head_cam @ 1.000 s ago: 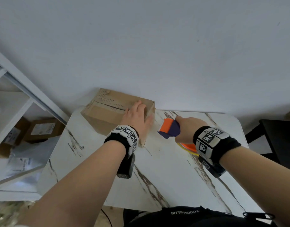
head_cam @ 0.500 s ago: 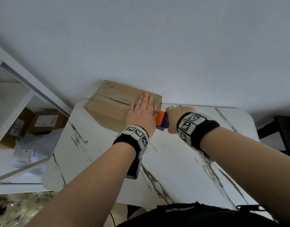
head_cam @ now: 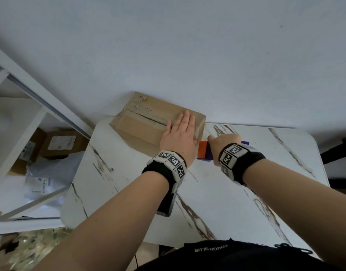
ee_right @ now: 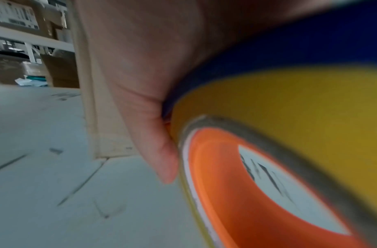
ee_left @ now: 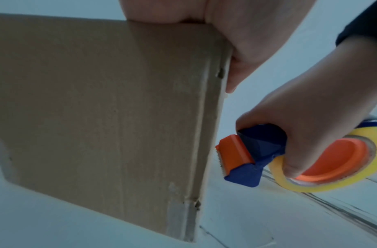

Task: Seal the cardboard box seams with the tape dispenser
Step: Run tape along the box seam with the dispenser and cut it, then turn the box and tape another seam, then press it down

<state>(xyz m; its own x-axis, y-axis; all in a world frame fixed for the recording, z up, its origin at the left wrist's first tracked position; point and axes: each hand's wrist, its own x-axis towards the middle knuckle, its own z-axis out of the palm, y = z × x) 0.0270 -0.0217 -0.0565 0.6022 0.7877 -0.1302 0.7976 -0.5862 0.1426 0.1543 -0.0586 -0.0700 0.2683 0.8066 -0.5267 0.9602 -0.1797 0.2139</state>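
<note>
A brown cardboard box [head_cam: 140,126] [ee_left: 102,117] stands at the far left of the marble table, its top seam dark and ragged. My left hand [head_cam: 181,139] lies flat on the box's right end, fingers straight, thumb [ee_left: 232,73] down the right edge. My right hand [head_cam: 224,142] [ee_left: 310,120] grips the tape dispenser [head_cam: 204,152] [ee_left: 253,156], blue with an orange toothed head and a yellow tape roll [ee_left: 323,182] [ee_right: 289,104]. The orange head sits just right of the box's lower right edge, a small gap between them in the left wrist view.
The white marble table [head_cam: 236,192] is bare around the hands. A plain wall rises behind the box. To the left a white shelf frame [head_cam: 21,114] holds labelled cartons [head_cam: 58,143] and plastic bags. A dark piece of furniture [head_cam: 344,153] stands at the right.
My right hand has carried the dispenser left and down to the box's right side. My left hand slid up and now lies flat on the top.
</note>
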